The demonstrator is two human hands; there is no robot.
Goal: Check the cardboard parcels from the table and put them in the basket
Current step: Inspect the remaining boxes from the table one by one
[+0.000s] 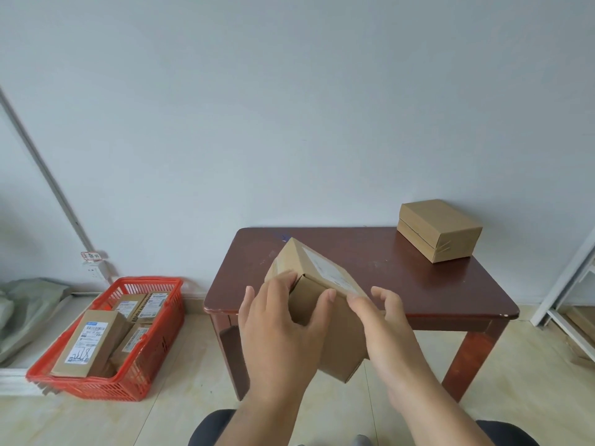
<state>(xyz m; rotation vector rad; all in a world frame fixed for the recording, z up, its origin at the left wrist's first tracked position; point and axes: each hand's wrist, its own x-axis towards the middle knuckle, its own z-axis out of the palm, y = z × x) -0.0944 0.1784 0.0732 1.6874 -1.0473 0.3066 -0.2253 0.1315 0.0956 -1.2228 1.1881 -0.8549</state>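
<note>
I hold a brown cardboard parcel tilted in the air above the front of the dark wooden table; a white label shows on its upper face. My left hand grips its near end, thumb on the front face and fingers round the left side. My right hand holds its right edge with thumb and curled fingers. A second taped parcel sits at the table's far right corner. The red plastic basket stands on the floor to the left, holding several labelled parcels.
A white wall rises right behind the table. A grey-green bag lies on the floor left of the basket, near a wall socket. A white frame stands at the right edge. My knees show at the bottom.
</note>
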